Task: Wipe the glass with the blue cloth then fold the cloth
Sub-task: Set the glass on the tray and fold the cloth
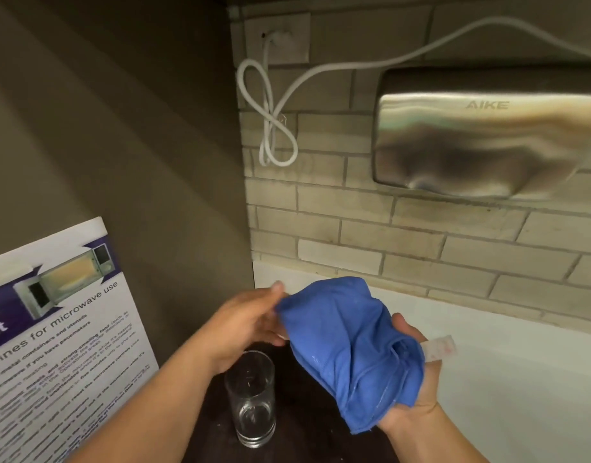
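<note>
A clear, empty drinking glass (pixel 252 401) stands upright on a dark mat (pixel 314 412) near the bottom centre. Above and to its right I hold the blue cloth (pixel 347 349), bunched and hanging in folds. My right hand (pixel 417 389) lies palm-up under the cloth, with the thumb pressing it from above and a white care label sticking out past the fingers. My left hand (pixel 250 320) grips the cloth's upper left edge between thumb and fingers, just above the glass. Neither hand touches the glass.
A laminated microwave-use notice (pixel 60 335) leans against the brown wall on the left. A steel hand dryer (pixel 487 135) hangs on the brick wall at upper right, its white cable (pixel 270 128) looped beside it. A white counter (pixel 521 379) extends to the right.
</note>
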Available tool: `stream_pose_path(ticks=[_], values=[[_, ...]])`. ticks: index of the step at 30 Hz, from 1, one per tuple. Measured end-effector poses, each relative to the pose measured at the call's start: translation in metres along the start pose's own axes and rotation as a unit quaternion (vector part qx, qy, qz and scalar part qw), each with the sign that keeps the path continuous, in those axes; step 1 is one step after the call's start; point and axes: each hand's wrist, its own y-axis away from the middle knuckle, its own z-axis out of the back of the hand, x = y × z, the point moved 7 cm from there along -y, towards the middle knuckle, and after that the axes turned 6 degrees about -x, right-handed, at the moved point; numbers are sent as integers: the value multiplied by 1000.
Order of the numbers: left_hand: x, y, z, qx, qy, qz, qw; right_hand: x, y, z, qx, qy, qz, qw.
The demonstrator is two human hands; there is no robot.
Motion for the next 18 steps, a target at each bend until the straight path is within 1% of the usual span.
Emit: stream_pose_path(ticks=[1, 2, 3, 4, 5, 6, 7, 9, 10, 11, 13, 14, 16, 18], values=[[-9, -5, -14, 26, 1, 6, 1000, -2, 3, -19, 46, -47, 8, 998], [-16, -8, -25, 41, 6, 3, 999, -1, 9, -22, 37, -46, -9, 998], [-22, -12, -32, 47, 10, -9, 999, 3, 7, -31, 73, -6, -33, 997], [-27, -16, -39, 51, 13, -21, 998, 10, 7, -30, 89, -16, -37, 995], [-31, -19, -46, 61, 8, -36, 997, 16, 11, -20, 112, 6, -44, 993], [-36, -21, -55, 75, 0, -48, 996, 26, 10, -10, 132, 50, -25, 990], [-40, -24, -65, 93, -19, -62, 994, 43, 6, 0, 104, 139, 3, 985], [-48, -27, -92, 133, -75, -89, 984, 72, 7, 7, 71, 279, 27, 957], [-52, -27, -106, 152, -99, -101, 978, 83, 6, 9, 62, 342, 30, 937], [-56, -28, -119, 167, -121, -113, 972, 93, 7, 7, 62, 416, 31, 907], [-64, -31, -139, 188, -156, -135, 960, 110, 8, -2, 57, 559, 33, 827], [-68, -32, -147, 194, -173, -144, 955, 119, 8, -7, 57, 612, 45, 787], [-75, -35, -159, 197, -208, -165, 944, 135, 9, -19, 67, 687, 57, 721], [-83, -36, -168, 197, -230, -183, 935, 154, 10, -23, 60, 734, 59, 674]])
